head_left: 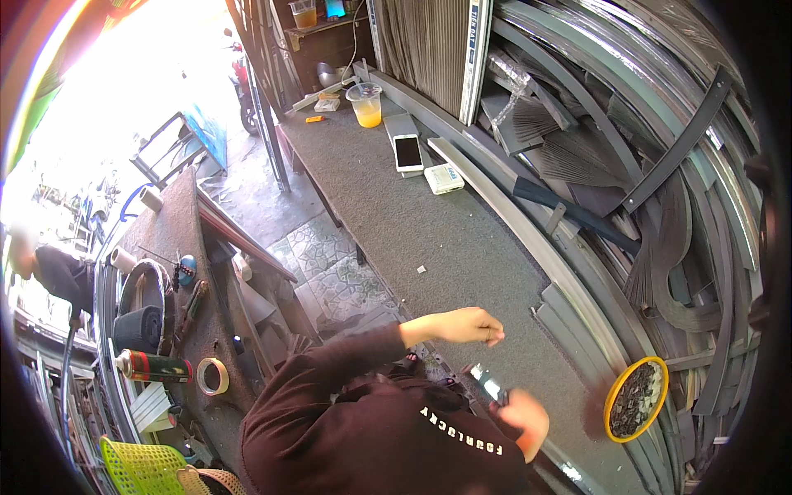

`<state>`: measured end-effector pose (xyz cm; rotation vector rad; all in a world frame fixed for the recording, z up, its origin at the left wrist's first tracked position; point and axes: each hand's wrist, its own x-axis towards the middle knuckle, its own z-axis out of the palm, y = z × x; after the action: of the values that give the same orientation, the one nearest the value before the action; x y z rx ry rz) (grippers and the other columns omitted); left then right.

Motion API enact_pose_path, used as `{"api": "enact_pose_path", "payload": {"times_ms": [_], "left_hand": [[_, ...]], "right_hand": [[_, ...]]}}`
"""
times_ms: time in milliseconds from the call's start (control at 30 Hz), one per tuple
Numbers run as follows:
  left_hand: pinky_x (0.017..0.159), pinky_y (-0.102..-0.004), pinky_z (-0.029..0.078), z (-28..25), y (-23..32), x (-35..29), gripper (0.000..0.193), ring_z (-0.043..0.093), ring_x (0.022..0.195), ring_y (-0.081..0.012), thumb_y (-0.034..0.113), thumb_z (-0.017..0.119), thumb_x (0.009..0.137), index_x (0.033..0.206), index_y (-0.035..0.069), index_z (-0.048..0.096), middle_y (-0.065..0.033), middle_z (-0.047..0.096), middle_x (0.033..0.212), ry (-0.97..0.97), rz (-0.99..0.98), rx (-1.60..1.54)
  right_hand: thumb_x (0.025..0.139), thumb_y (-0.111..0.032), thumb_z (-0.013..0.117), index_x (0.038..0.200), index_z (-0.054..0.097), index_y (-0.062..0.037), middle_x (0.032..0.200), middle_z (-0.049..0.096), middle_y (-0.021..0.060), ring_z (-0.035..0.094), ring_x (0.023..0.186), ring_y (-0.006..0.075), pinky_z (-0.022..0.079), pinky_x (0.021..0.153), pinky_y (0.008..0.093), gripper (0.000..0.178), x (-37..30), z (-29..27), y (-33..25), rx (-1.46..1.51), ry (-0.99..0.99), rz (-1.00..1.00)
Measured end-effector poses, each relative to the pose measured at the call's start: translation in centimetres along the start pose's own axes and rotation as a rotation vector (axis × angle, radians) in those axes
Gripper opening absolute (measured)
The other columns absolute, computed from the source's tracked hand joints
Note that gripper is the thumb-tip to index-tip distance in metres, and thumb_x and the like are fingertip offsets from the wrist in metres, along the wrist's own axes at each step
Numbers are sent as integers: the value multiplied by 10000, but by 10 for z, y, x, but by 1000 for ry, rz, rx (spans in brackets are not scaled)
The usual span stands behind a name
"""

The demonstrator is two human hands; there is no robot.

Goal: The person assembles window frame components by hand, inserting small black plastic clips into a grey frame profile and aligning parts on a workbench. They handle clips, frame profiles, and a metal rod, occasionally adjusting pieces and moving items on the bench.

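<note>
Person (355, 421) in a dark brown long-sleeved shirt with white lettering worked at a long bench covered in grey carpet-like cloth (388, 223). Right hand (525, 419) was motion-blurred, fingers closed around a dark object with a glossy, bright-reflecting face (487, 384); couldn't tell its exact kind. Object sat at the near edge of the bench as seen from above, in front of the torso, just beside the left hand but apart from it. Left hand (470, 326) was over the bench, fingers curled together; couldn't tell whether anything was pinched in them.

Right of the hands: round yellow-rimmed basket (610, 404) holding dark scraps. Small white chip (421, 270) lay on the cloth. Farther along: square white box (444, 179), white phone with a black screen (407, 153), clear plastic cup of orange drink (367, 109), small orange lighter (314, 120). Long pale metal profile (503, 223) ran along the bench's right side. Left-side brown bench (181, 235) carried a black-and-red can (157, 367) on its side, near a tan tape roll (200, 375).
</note>
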<state>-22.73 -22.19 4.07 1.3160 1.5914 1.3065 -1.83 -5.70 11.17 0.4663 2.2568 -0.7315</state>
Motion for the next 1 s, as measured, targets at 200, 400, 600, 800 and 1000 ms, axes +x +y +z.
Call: {"api": "enact_pose_path", "payload": {"times_ms": [200,400,600,800,1000], "left_hand": [[682,-293,425,55,26,-13,359,491,752,-102,370,458,1053,884,68,552,52,553,784,-381,-204,-469],[585,-371,432,14,19,3,355,536,581,-196,354,531,1001,802,71,608,-64,551,629,213,69,182],[636,-305,408,67,25,-15,402,433,676,-113,386,414,1067,854,63,525,47,471,732,-261,-41,-648],[639,-331,411,20,7,0,444,476,675,-139,380,442,1058,837,17,573,-55,573,733,37,90,-46],[642,-323,415,74,3,-15,488,479,687,-119,457,418,1055,801,60,545,23,521,724,-218,-161,-633]], "right_hand": [[773,-296,732,998,705,-50,766,691,174,679,774,384,524,704,449,334,-18,-14,8,11,414,102],[752,-235,733,953,707,-50,845,690,214,694,790,345,504,703,454,274,-7,-7,1,39,128,-66],[745,-304,752,1060,707,-44,785,685,215,690,783,392,518,685,452,411,-22,-18,7,45,354,50],[776,-198,754,975,703,-23,811,688,222,693,797,387,521,689,466,270,-1,-8,1,-11,236,45],[747,-249,776,968,708,-5,753,689,181,696,720,298,495,650,430,336,-10,-7,12,97,202,-54]]}}
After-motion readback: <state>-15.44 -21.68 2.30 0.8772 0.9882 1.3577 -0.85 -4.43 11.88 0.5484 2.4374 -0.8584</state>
